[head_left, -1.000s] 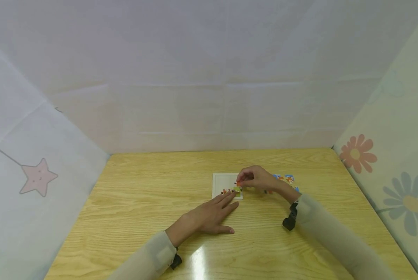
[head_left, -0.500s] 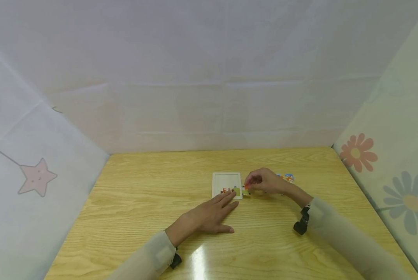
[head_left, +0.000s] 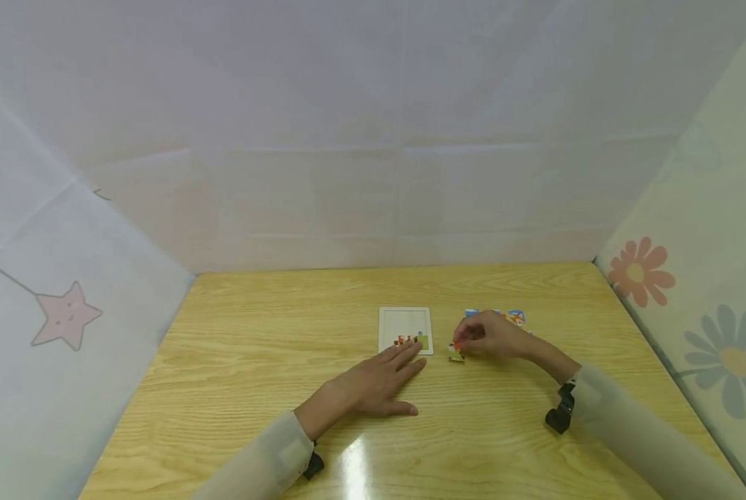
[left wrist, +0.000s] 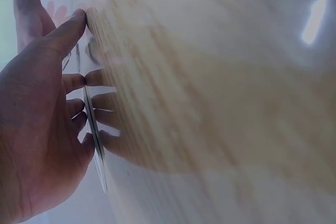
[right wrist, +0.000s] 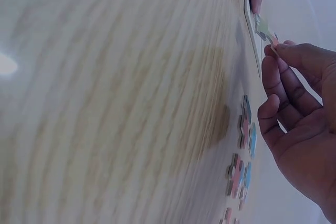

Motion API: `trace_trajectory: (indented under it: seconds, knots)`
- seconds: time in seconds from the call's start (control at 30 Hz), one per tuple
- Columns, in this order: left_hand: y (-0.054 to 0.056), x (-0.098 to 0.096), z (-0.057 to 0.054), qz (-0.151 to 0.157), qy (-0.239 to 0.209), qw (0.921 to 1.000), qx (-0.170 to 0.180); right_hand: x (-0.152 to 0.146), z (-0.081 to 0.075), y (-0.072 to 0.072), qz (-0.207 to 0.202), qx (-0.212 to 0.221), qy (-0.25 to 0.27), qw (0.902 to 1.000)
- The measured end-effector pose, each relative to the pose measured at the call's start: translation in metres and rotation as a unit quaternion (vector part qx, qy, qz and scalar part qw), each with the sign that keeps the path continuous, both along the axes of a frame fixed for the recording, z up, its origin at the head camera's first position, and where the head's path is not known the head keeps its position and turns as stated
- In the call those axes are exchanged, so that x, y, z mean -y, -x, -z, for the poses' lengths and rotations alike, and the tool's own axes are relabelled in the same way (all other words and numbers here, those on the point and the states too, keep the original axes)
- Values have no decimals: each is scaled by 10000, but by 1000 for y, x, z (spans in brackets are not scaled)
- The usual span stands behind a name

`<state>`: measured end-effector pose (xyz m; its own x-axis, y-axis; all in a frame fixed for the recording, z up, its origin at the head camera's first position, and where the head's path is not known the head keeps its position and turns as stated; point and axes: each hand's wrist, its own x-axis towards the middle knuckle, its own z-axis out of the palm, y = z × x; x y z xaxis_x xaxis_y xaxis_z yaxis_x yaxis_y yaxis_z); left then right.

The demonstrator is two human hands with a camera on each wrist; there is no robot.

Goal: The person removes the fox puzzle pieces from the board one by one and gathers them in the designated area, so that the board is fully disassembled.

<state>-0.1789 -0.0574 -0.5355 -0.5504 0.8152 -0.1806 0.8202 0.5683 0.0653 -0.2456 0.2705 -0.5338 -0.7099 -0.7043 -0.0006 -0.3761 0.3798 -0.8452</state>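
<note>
My right hand (head_left: 490,335) pinches a small jigsaw puzzle piece (head_left: 455,353), green with a red top, between thumb and fingertips. In the right wrist view this puzzle piece (right wrist: 264,27) is held by one end, above the wooden table. To its left lies a white puzzle frame (head_left: 405,309) with a raised rim. Several joined pieces (head_left: 423,341), green and red, lie along the near edge inside it, partly covered by fingers. My left hand (head_left: 379,385) lies with fingers spread, their tips on the near part of the frame; the left wrist view shows them at the frame's edge (left wrist: 98,166).
Several loose puzzle pieces (head_left: 516,317), blue and orange, lie behind and right of the right hand, which hides some of them. In the right wrist view these loose pieces (right wrist: 236,176) lie beneath the hand. A white cloth wall (head_left: 373,208) stands behind the table (head_left: 273,319).
My right hand has drawn the puzzle piece away from the frame, to the right and slightly nearer, uncovering the frame's right side. The left hand has stayed in place.
</note>
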Motion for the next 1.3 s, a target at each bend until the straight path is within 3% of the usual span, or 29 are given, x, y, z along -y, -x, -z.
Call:
trace_trajectory:
  seconds: [0.4, 0.73, 1.0, 1.3]
  knots:
    - [-1, 0, -2, 10, 70, 9999, -95, -19, -1, -9, 102, -316, -124, 9994]
    - [-3, -1, -2, 68, -161, 9998, -70, -32, -2, -14, 6, -1146, -297, 9930]
    - [-6, -5, 0, 62, -206, 9997, -119, -42, 5, -14, 29, -1014, -218, 9946]
    - [-8, -8, 0, 139, -194, 9995, -230, -43, 6, -16, -63, -1321, -389, 9905]
